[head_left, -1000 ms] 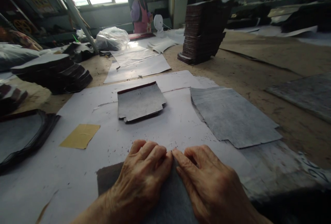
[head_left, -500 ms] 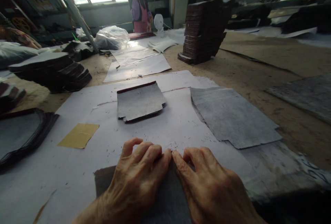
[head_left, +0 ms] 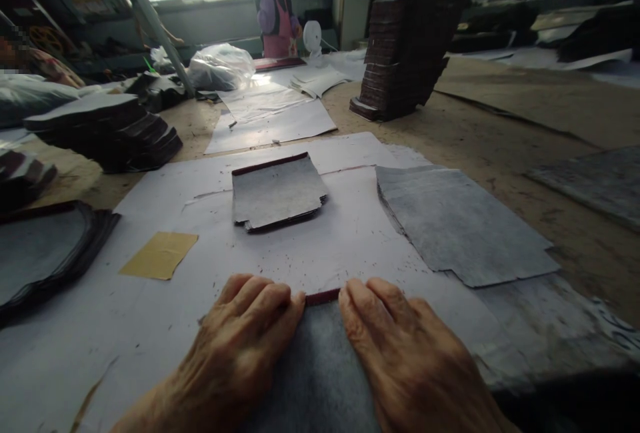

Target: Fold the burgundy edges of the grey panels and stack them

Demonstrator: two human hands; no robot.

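A grey-backed sheet piece [head_left: 320,359], perhaps leather or lined cloth, lies on white paper close in front of me. Along its far edge runs a narrow dark red folded strip [head_left: 323,297]. My left hand [head_left: 245,339] presses this edge on the left with curled fingers. On the right, my right hand [head_left: 400,346] pinches the same edge, and a short stretch of red fold shows between both hands. Beyond them sits a small stack of grey pieces [head_left: 277,193], its top one edged in red. A larger grey stack [head_left: 460,226] lies to the right.
A yellow card [head_left: 160,255] lies on the white paper [head_left: 210,313]. Dark stacks [head_left: 105,133] stand at the left, with a tall one [head_left: 400,53] at the back. A plastic bag [head_left: 223,67] and a small white fan [head_left: 313,38] are farther off. A person in a pink apron [head_left: 277,19] stands behind.
My hands have moved apart along the far edge of the grey piece, exposing the red folded strip between them. The view has shifted slightly.
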